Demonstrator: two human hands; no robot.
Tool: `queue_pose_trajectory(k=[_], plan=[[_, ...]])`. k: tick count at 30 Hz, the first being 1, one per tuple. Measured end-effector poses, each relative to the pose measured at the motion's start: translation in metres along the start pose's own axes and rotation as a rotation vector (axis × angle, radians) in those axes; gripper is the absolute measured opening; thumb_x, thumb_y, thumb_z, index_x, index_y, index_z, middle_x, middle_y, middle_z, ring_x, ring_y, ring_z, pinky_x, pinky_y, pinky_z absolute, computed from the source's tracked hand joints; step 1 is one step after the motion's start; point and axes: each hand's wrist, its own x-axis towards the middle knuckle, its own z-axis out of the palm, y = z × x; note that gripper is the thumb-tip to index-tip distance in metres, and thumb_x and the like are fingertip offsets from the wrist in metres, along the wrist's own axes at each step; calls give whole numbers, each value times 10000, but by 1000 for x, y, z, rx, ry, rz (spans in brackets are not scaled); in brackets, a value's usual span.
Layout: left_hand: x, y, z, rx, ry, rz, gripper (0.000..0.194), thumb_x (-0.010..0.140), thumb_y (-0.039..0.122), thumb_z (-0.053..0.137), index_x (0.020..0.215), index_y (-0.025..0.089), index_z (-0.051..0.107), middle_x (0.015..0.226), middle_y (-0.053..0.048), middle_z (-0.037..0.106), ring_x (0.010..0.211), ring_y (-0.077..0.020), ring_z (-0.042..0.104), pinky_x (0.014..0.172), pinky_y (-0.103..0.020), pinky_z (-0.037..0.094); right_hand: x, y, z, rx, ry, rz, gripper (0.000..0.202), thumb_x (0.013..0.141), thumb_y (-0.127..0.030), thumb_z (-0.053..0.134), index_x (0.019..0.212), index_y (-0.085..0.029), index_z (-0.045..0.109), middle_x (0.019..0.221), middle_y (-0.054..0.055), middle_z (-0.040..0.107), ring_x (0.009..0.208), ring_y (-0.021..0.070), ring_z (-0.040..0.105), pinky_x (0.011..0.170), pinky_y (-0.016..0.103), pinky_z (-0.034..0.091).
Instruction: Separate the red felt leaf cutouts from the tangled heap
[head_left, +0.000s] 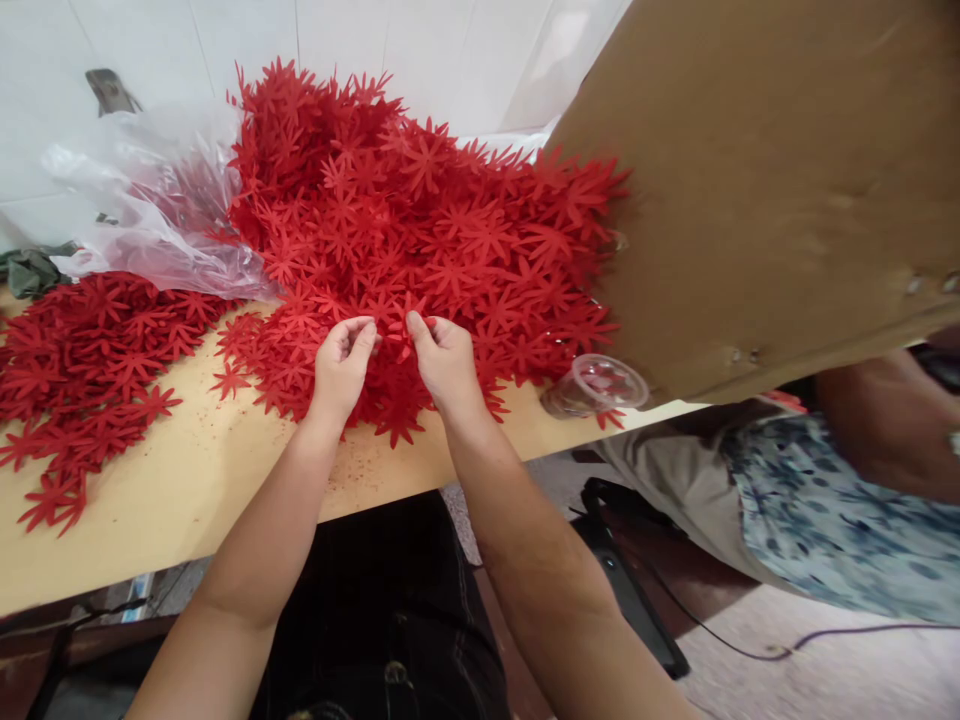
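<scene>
A large heap of red flower-shaped cutouts [420, 210] with narrow petals spreads over the table in front of me. Just above its near side, my right hand [444, 358] pinches one red flower cutout [401, 330] between thumb and fingers. My left hand [345, 360] is close by on the left, its thumb pressed to its fingertips; whatever is between them is too small to make out. Both hands are raised at about the same height, a short gap apart. The heap behind blends with the held piece, so its outline is partly lost.
A second pile of red cutouts [97, 360] lies to the left, beside a clear plastic bag [172, 200]. A clear plastic cup [592, 385] stands at the table's right edge. A big brown board [765, 180] rises on the right, with a person [810, 490] behind it.
</scene>
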Motion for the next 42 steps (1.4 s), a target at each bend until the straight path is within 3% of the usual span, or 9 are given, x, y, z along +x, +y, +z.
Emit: queue_pose_trajectory(k=[5, 11, 18, 22, 25, 28, 31, 35, 42], plan=[[0, -4, 4, -70, -80, -36, 89, 727, 227, 634, 803, 182, 641, 827, -2, 669, 802, -89, 599, 809, -227, 463, -6, -5, 7, 95, -144, 20, 461, 668, -634, 556, 588, -189, 465, 528, -54, 419, 511, 63, 359, 516, 230, 336], [1, -5, 1, -185, 84, -65, 108, 750, 211, 589, 656, 164, 565, 633, 41, 598, 658, -70, 565, 727, -216, 459, -15, -7, 8, 146, -409, 28, 369, 650, -547, 613, 734, -206, 501, 662, -30, 513, 586, 86, 444, 571, 246, 413], [10, 4, -13, -240, 238, -64, 130, 819, 303, 516, 835, 179, 551, 894, -37, 658, 796, -115, 627, 725, -248, 497, -12, -2, -4, 33, -184, 51, 469, 661, -606, 590, 543, -199, 389, 496, -65, 338, 474, 57, 293, 458, 228, 247], [18, 1, -25, 102, 352, 148, 373, 746, 180, 591, 1113, 211, 533, 1267, -71, 530, 1165, -166, 508, 1007, -309, 396, -10, 1, -4, 85, -93, 78, 447, 663, -567, 612, 554, -204, 373, 516, -67, 355, 483, 59, 322, 487, 226, 291], [13, 2, -22, 345, 296, 363, 410, 723, 181, 619, 1128, 207, 559, 1316, -71, 481, 1280, -181, 391, 1109, -321, 266, -10, -1, -1, 137, -128, 80, 367, 668, -542, 618, 639, -208, 468, 582, -46, 476, 540, 83, 431, 553, 240, 383], [4, 3, -13, 373, 54, 408, 286, 782, 271, 568, 1050, 182, 608, 1155, -85, 585, 1119, -169, 523, 1018, -320, 372, -11, -2, 1, 207, -266, 59, 370, 643, -531, 644, 797, -212, 536, 734, -10, 593, 669, 116, 534, 691, 285, 461], [0, 0, -6, 332, -105, 340, 195, 766, 289, 584, 903, 161, 637, 954, -71, 638, 919, -149, 584, 882, -290, 442, -11, -3, 1, 205, -321, 18, 383, 603, -517, 680, 761, -200, 537, 734, -7, 595, 697, 115, 537, 722, 291, 467], [0, -4, -3, 260, -38, 259, 132, 753, 270, 589, 681, 161, 568, 716, 0, 579, 722, -98, 534, 738, -236, 428, -12, -7, 0, 138, -355, -30, 352, 644, -508, 654, 688, -176, 546, 648, -19, 550, 628, 93, 489, 636, 262, 430], [1, 1, -1, 81, 82, 110, 257, 745, 257, 602, 557, 160, 456, 512, 72, 420, 500, -38, 368, 537, -187, 330, -14, -20, 0, 9, -291, -8, 443, 656, -599, 587, 569, -181, 471, 489, -68, 349, 466, 51, 291, 467, 243, 247]])
